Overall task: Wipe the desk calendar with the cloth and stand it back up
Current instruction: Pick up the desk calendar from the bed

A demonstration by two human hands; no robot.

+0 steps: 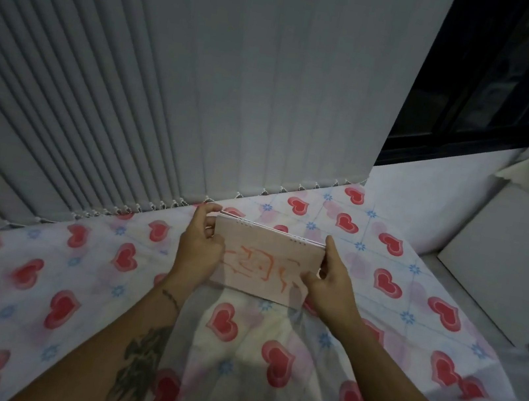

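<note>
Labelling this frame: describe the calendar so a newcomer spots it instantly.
Find the heart-print tablecloth below the grey blinds. Near its far edge, the left hand and right hand hold the calendar: a pale pink card with white spiral binding and orange markings.

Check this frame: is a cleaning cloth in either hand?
No, the left hand and right hand grip only the ends of the pink spiral-bound desk calendar; no cloth shows.

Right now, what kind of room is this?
Probably a room at home. A heart-print tablecloth covers the table, grey blinds hang beside a dark window, and both hands hold a small desk calendar.
</note>
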